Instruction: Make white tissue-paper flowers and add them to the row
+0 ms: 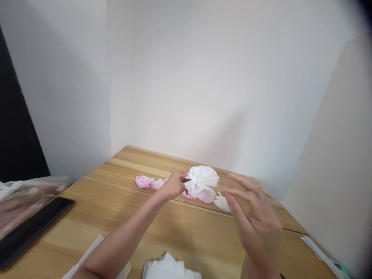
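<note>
A white tissue-paper flower (202,179) with ruffled petals is pinched at its left side by my left hand (175,185), raised over the wooden table. My right hand (255,217) is just to the right of the flower, fingers apart and somewhat blurred, holding nothing. Behind the flower, a row of paper flowers lies on the table: a pink-and-white one (143,181) at the left end, more pink-edged ones partly hidden by my left hand and the held flower, and a white one (222,202) near my right fingertips.
Stacked white paper sheets (168,269) lie at the table's near edge, with more paper under my left forearm. A dark flat tablet-like device (37,228) and a clear plastic bag (26,201) are at left. White strips (316,250) and a teal-handled item (338,266) lie at right. Walls border the wooden table (203,228).
</note>
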Tool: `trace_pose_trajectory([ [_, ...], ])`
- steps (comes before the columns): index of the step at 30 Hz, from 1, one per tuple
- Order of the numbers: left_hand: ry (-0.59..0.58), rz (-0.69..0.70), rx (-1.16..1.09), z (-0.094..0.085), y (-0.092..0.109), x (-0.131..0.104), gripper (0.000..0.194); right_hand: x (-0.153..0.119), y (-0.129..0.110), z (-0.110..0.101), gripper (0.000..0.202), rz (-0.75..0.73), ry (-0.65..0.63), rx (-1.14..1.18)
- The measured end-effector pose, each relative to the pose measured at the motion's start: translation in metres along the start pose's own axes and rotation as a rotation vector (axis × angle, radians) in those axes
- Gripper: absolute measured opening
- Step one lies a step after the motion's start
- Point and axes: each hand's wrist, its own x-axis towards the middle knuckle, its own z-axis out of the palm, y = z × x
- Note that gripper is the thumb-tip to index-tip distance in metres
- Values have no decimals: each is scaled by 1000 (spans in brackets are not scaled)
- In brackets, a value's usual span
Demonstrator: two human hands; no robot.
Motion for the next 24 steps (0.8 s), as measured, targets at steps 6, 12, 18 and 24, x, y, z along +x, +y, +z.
trace_pose_trajectory([
  [6,-4,-42,28,-8,-3,1,9,-7,14,12,20,-16,-128,6],
  [12,-43,-57,87,-5,-10,0,10,-8,20,25,29,-54,-200,-20],
  [18,-83,-70,164,-5,-24,2,10,-11,19,39,32,-76,-334,-48],
  [24,-171,53,248,-4,-13,-4,14,-14,22,39,13,-10,-185,-105],
])
